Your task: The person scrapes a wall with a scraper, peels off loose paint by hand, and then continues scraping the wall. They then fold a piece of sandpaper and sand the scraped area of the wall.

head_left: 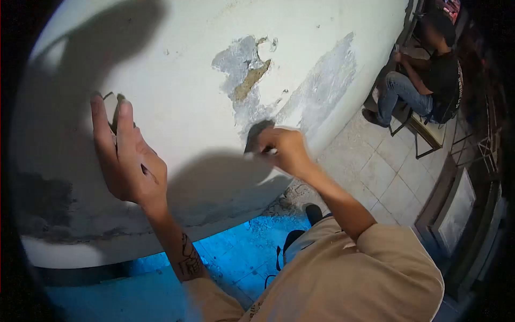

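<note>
A flat gray scraper blade [257, 135] stands tilted against the white wall [177, 80], its edge touching the paint just below a bare, peeled gray patch [241, 70].

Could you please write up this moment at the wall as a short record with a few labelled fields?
Surface: white wall with patches of peeled paint showing grey and tan beneath
Left hand: left hand flat against the wall, a small flat piece tucked under its fingers
Right hand: right hand gripping a scraper, blade on the wall below the peeled patch
Floor: tiles, blue-lit near the wall base
Others: a seated person at upper right
</note>
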A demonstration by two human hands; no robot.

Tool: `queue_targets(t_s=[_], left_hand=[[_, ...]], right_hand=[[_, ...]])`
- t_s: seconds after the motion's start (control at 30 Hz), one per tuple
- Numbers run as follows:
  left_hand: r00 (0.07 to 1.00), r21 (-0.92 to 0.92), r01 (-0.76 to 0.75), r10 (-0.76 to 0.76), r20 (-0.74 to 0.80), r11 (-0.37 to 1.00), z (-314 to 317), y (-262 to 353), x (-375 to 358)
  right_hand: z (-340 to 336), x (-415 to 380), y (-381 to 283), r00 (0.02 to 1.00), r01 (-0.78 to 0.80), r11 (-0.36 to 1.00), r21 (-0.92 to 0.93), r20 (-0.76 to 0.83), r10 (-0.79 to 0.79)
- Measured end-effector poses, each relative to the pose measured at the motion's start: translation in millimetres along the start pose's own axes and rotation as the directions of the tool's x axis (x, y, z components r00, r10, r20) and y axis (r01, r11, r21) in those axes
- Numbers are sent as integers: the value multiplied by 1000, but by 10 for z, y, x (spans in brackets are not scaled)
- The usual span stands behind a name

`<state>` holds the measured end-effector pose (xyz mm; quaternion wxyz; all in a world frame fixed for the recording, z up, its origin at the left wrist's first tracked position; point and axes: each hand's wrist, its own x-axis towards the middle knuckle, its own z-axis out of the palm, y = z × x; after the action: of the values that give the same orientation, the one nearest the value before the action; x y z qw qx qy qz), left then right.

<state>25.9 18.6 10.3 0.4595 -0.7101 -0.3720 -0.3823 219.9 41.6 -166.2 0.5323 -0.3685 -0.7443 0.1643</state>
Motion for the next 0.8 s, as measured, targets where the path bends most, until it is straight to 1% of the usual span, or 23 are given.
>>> queue_targets(t_s=[0.03,0.07,0.13,0.17,0.2,0.23,0.27,0.3,0.33,0.37,0.4,0.47,0.5,0.53,0.6,0.63,0.67,0.73,0.77,0.8], left_hand=[[1000,42,-19,19,15,999,-18,-3,5],[1000,47,-16,16,4,999,-30,2,18],[998,81,-58,56,28,995,-85,16,9],[998,79,-60,58,28,995,-67,-16,-4],[996,61,-92,93,-4,994,-49,-56,-33],[991,44,-125,126,-38,991,-41,-80,-50],[991,43,-124,125,-37,991,-25,-63,-41],[995,38,-89,91,-32,995,-24,-28,-41],[998,33,-58,59,-30,998,-20,-12,-34],[995,66,-91,93,-25,994,-12,-33,-31],[996,68,-86,88,-21,994,-30,-21,-40],[995,53,-98,97,26,994,-43,-24,-30],[995,51,-98,97,29,994,-33,-27,-39],[996,26,-87,87,17,996,-18,-32,-52],[997,4,-74,74,7,997,-18,-34,-70],[996,37,-85,85,4,996,-17,-26,-67],[995,71,-96,97,-7,993,-3,-28,-53],[995,58,-97,99,-20,994,6,-36,-60],[994,40,-106,108,-27,994,8,-42,-65],[994,35,-110,111,-20,993,4,-44,-71]], right_hand=[[-16,-52,-49,994,-69,996,-61,78,74],[-74,-20,-53,995,-57,996,-65,77,62],[-206,-39,-78,991,-63,998,-15,116,64],[-314,5,-95,995,-92,994,55,53,89],[-336,18,-128,995,-93,994,55,53,90],[-349,26,-155,994,-109,991,72,-21,111],[-363,36,-156,987,-125,988,88,-94,133],[-96,-58,-29,999,-44,996,76,-16,45],[-61,-75,-99,997,-75,997,23,-16,75],[-87,-55,-72,999,-44,999,-28,11,44],[-121,-86,-57,999,-22,997,-73,47,25],[-308,-14,-83,984,-172,983,65,58,168],[-409,26,-116,978,-205,960,191,-2,210],[-369,9,-108,977,-209,959,193,0,213],[-184,-40,-72,980,-186,977,106,-55,192],[-30,-74,-89,992,-115,993,27,46,113],[-36,-74,-63,993,-107,994,24,42,106],[-127,-50,-97,994,-101,992,80,56,97],[-264,-3,-139,988,-150,985,87,33,148],[-405,51,-150,989,-150,984,100,14,149]])
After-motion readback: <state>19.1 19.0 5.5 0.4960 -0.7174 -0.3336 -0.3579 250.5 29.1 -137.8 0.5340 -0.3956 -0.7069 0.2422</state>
